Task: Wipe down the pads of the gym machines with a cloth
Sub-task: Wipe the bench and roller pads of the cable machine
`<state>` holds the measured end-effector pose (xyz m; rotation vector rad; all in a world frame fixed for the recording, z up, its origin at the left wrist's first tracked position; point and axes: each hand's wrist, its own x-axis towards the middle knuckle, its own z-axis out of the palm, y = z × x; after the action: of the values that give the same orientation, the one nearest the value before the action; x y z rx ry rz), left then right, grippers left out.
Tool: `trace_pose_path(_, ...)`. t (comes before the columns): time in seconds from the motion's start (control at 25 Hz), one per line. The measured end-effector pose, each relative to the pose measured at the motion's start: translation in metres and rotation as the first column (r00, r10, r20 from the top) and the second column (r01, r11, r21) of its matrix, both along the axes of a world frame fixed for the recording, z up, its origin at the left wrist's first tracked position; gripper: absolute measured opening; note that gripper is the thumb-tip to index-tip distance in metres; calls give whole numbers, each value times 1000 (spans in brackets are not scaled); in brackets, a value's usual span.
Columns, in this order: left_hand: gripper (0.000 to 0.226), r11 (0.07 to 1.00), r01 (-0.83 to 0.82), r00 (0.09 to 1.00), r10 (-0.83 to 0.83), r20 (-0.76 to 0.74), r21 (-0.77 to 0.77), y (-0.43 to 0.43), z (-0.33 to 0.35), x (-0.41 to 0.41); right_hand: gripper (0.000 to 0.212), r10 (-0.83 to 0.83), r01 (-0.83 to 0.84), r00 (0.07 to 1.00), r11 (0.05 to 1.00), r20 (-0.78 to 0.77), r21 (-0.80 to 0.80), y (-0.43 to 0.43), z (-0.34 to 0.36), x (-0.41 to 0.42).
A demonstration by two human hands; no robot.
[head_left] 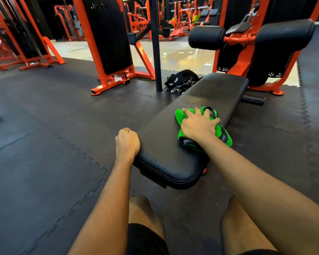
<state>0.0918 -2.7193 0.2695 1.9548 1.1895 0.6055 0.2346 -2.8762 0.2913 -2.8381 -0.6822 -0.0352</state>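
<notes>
**Fluffy green cloth point(224, 138) pressed on a long black vinyl bench pad point(173, 162)**

Bare knees point(142, 208) are cut off at the bottom edge. The left hand point(127, 142) is clenched in a fist against the bench pad's near corner, beside its stitched rim. The right hand point(199, 126), fingers spread, presses the bunched cloth onto the pad's right side. Droplets speckle the textured vinyl beyond. Farther off, cylindrical black roller pads point(206, 37) sit on an orange steel frame point(244, 52).
</notes>
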Motion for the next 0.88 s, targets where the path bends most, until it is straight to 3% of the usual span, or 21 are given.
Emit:
trace_pose_path(0.28, 28, 1000, 5, 1000, -4, 20, -9, -4, 3, -2, 48, 241, -259, 947, 964, 214, 58, -28, -16, -84)
trace_pose_path(0.52, 25, 1000, 20, 1000, -20, 17, -8, 1, -1, 0, 48, 113, -127, 982, 988, 151, 86, -16, -16, -37)
trace_pose_path(0.72, 24, 1000, 0, 1000, 0, 18, -9, -1, -1, -2, 50, 189, -189, 981, 982, 47, -20, 51, -1, 23)
trace_pose_path(0.88, 24, 1000, 7, 1000, -7, 21, -16, 0, -1, -2, 51, 330, -328, 943, 943, 37, -55, 44, -1, -3)
